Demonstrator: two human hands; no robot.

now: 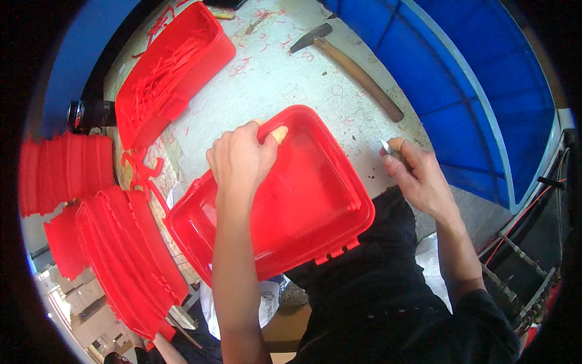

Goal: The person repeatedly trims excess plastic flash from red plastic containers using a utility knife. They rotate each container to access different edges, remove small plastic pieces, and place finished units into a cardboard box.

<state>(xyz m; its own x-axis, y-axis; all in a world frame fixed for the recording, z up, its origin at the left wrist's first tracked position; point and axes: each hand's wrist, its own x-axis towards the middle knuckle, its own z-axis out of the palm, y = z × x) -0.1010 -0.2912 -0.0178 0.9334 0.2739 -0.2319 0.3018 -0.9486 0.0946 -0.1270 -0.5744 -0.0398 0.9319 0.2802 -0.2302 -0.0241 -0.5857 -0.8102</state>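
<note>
A shallow red plastic tray with hinge-like tabs (291, 200) rests tilted at the table's near edge, over my lap. My left hand (242, 155) is closed on its far left rim, the thumb lying over the inner wall. That thumb wears a pale yellow finger cover. To the right of the tray and apart from it, my right hand (418, 173) pinches a small knife with a short silvery blade (385, 147) pointing up and left. Most of the knife is hidden in the fingers. A similar cover is on the right index finger.
A hammer (354, 73) lies across the far right of the pale worktable (267, 79), amid thin red shavings. At far left stands a red bin (212, 36) of red plastic strips. Stacked red trays (130, 242) stand left; blue crates (448, 91) stand right. Another person's arm (167, 349) shows lower left.
</note>
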